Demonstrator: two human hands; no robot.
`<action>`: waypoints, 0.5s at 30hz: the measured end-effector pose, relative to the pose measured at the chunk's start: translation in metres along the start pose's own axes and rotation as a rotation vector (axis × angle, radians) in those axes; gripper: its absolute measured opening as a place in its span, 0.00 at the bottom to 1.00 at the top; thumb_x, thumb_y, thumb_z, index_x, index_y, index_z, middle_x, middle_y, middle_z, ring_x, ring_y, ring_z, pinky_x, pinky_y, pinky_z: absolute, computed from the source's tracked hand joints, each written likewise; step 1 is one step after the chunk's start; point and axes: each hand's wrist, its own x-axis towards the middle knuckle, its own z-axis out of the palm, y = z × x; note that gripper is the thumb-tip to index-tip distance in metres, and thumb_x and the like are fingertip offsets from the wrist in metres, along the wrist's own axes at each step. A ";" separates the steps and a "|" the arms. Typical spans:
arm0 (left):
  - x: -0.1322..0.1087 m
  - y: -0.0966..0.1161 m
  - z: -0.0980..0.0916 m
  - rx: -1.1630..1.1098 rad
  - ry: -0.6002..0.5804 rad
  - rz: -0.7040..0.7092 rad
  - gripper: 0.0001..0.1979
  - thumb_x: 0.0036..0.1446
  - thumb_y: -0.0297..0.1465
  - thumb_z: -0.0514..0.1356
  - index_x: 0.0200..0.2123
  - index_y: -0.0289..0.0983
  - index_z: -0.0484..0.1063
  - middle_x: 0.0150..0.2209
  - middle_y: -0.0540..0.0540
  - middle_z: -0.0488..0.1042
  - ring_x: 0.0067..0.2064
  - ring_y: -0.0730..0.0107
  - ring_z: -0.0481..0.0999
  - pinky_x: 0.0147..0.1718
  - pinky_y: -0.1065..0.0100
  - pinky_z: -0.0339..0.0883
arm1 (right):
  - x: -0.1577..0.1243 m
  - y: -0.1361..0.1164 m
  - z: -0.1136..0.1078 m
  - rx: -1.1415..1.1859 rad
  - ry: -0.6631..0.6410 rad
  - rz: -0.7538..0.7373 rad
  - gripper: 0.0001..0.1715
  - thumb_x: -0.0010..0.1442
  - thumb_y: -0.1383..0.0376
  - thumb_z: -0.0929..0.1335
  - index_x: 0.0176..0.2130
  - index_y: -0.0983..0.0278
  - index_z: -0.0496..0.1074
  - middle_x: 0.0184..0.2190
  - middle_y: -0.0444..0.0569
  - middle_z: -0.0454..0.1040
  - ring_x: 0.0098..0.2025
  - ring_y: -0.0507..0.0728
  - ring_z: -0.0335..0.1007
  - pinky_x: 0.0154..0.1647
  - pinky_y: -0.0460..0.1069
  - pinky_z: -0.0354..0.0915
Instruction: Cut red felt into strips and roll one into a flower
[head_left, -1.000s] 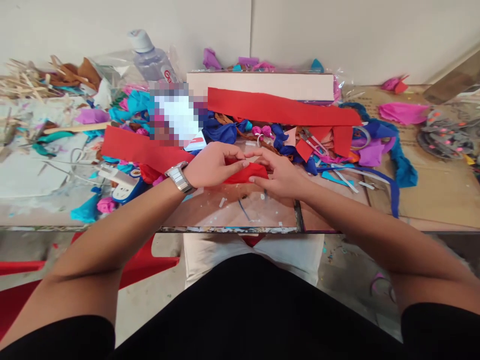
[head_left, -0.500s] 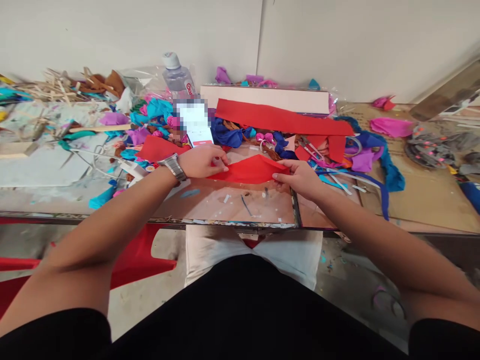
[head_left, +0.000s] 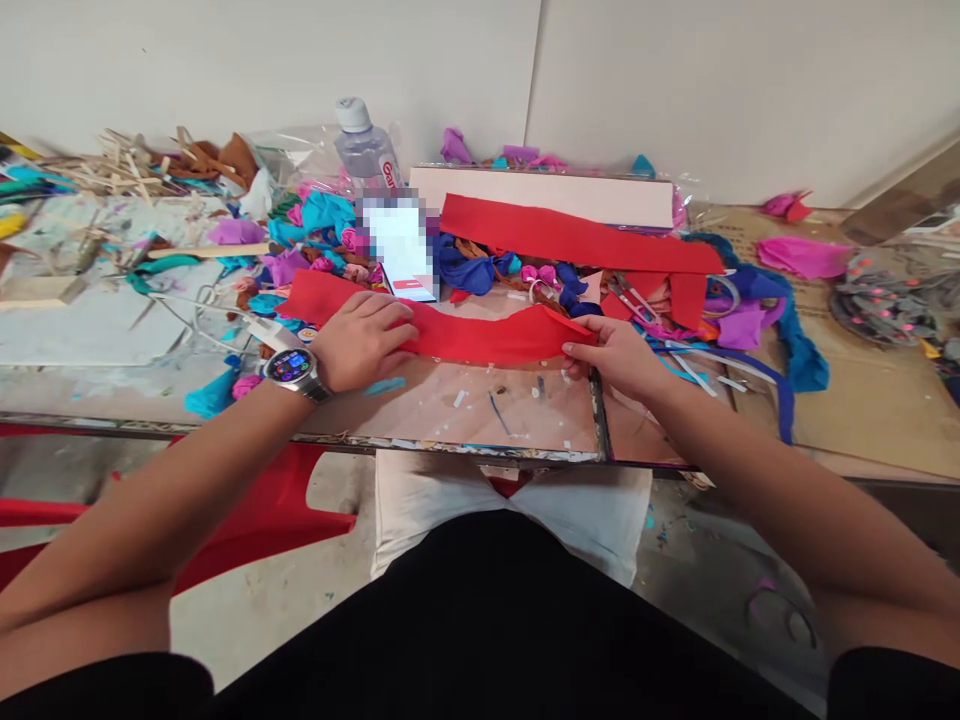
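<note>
Brown, littered tabletop (head_left: 420, 415) against a pale wall (head_left: 675, 90). A red strip (head_left: 480, 337) stretches across its middle; the right hand (head_left: 619, 357) pinches the right end between thumb and fingers, the left hand (head_left: 364, 340) rests over the left part, its grip impossible to tell. Colourful scraps (head_left: 463, 268) crowd just beyond, with a phone (head_left: 401, 240), bottle (head_left: 365, 155), pale box (head_left: 540, 192) and red band (head_left: 570, 236); sticks (head_left: 124, 168) pile far left.
</note>
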 end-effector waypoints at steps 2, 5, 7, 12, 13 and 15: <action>-0.005 -0.005 -0.001 0.041 -0.007 -0.016 0.15 0.73 0.35 0.55 0.44 0.40 0.83 0.51 0.37 0.83 0.57 0.47 0.78 0.59 0.46 0.69 | 0.002 0.000 0.001 -0.004 0.006 0.001 0.24 0.51 0.61 0.83 0.44 0.64 0.77 0.24 0.45 0.80 0.22 0.51 0.75 0.24 0.44 0.72; -0.010 -0.002 -0.010 0.070 -0.017 -0.005 0.14 0.72 0.33 0.55 0.41 0.41 0.82 0.42 0.40 0.83 0.47 0.52 0.80 0.53 0.49 0.72 | 0.006 -0.003 0.005 -0.027 0.012 0.011 0.21 0.52 0.63 0.81 0.44 0.63 0.76 0.24 0.45 0.81 0.22 0.51 0.74 0.23 0.44 0.70; -0.014 0.010 -0.021 0.121 -0.010 0.023 0.13 0.72 0.32 0.55 0.39 0.41 0.81 0.39 0.41 0.82 0.44 0.54 0.80 0.53 0.50 0.73 | 0.009 -0.005 0.008 -0.044 0.010 0.001 0.19 0.53 0.64 0.80 0.44 0.63 0.77 0.24 0.45 0.81 0.22 0.52 0.74 0.23 0.44 0.69; -0.031 0.063 -0.051 0.163 0.117 0.114 0.10 0.69 0.27 0.59 0.44 0.42 0.81 0.41 0.43 0.83 0.43 0.56 0.82 0.54 0.50 0.76 | 0.019 -0.006 0.009 -0.047 -0.006 -0.039 0.19 0.52 0.65 0.80 0.43 0.64 0.77 0.25 0.45 0.81 0.23 0.52 0.74 0.26 0.45 0.70; -0.034 0.073 -0.053 0.163 0.127 0.131 0.10 0.68 0.26 0.60 0.45 0.43 0.81 0.43 0.43 0.84 0.44 0.56 0.83 0.55 0.49 0.77 | 0.021 -0.006 0.007 -0.051 -0.003 -0.040 0.19 0.52 0.65 0.80 0.43 0.64 0.77 0.25 0.45 0.81 0.24 0.52 0.75 0.26 0.46 0.71; -0.040 0.084 -0.054 0.162 0.160 0.181 0.14 0.67 0.24 0.61 0.48 0.47 0.81 0.45 0.46 0.85 0.47 0.57 0.84 0.56 0.50 0.77 | 0.026 -0.005 0.004 -0.077 0.002 -0.040 0.19 0.51 0.64 0.81 0.42 0.63 0.77 0.24 0.44 0.81 0.24 0.54 0.76 0.26 0.47 0.71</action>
